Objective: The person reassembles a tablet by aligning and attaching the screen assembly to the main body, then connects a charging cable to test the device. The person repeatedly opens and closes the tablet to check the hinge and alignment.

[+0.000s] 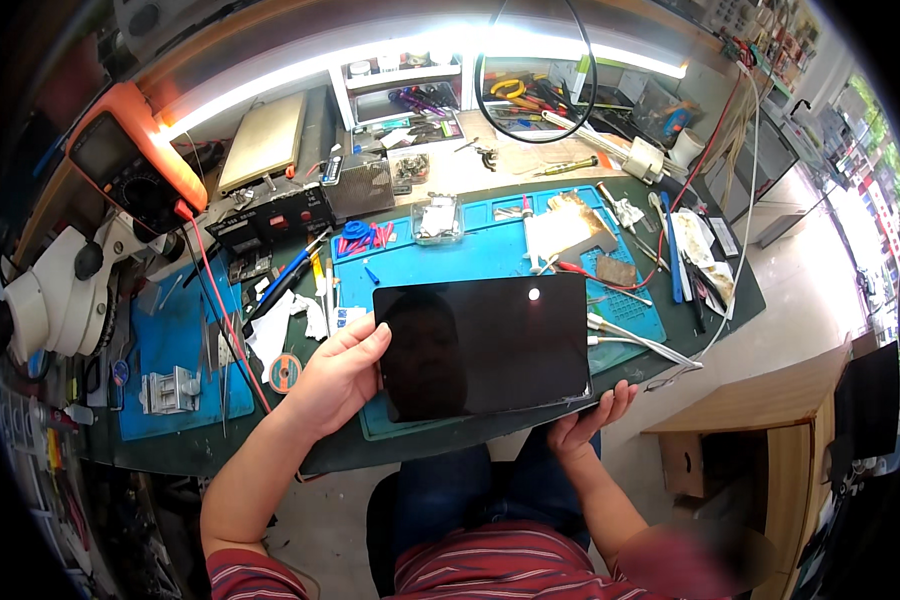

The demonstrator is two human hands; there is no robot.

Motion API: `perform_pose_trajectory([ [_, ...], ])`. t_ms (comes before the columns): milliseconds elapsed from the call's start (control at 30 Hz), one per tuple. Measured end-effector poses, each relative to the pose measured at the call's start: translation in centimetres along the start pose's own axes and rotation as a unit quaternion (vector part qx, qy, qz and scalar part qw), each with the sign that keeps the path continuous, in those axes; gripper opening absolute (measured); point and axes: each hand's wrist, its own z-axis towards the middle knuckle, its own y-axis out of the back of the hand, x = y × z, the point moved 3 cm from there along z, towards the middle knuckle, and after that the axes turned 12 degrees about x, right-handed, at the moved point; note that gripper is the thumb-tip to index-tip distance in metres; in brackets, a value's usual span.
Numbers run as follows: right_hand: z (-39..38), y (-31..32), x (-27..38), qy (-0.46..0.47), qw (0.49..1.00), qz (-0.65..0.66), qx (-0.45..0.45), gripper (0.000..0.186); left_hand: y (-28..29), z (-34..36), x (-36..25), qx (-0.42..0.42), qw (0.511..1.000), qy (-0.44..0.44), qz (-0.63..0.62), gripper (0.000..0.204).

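A black tablet [485, 350] with a dark, glossy screen is held up over the front of the bench, screen toward me. My left hand [345, 365] grips its left edge, the thumb on the front and the fingers behind, out of sight. By the lower right corner is my right hand [592, 418], palm up with its fingers apart and slightly curled. Whether it touches the corner I cannot tell. Behind the tablet lies a blue work mat [440, 265], partly covered by it. The screen shows a reflection and a bright spot.
An orange multimeter [135, 160] stands at the far left above a white microscope [60, 290]. A solder spool [285, 373] lies left of the tablet. Cables [640, 340] and blue tweezers [672, 250] lie to the right. A wooden cabinet [750, 400] stands beyond the bench's right edge.
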Motion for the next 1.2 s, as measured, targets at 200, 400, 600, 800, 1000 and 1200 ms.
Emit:
perform_pose_trajectory([
  [200,0.12,-0.08,0.01,0.002,1.0,-0.002,-0.001,0.061,-0.34,0.05,-0.19,0.003,1.0,-0.002,-0.004,0.033],
  [400,-0.05,-0.22,-0.11,-0.003,1.0,-0.004,-0.003,0.061,-0.08,0.03,-0.06,0.004,1.0,-0.006,-0.001,0.033],
  [600,0.02,-0.26,-0.17,0.001,1.0,0.001,-0.008,0.061,-0.18,0.05,-0.05,-0.006,1.0,0.001,0.001,0.032],
  [800,-0.05,-0.25,-0.23,0.0,1.0,-0.001,-0.009,0.061,-0.1,0.09,-0.04,-0.01,1.0,0.002,0.001,0.03],
  [1000,0.29,-0.12,0.05,0.0,1.0,-0.001,-0.01,0.061,-0.34,0.03,-0.1,-0.02,1.0,0.001,0.005,0.028],
  [1200,0.57,-0.06,0.21,0.001,1.0,0.0,-0.009,0.061,-0.78,0.07,-0.32,0.002,1.0,-0.003,0.001,0.029],
])
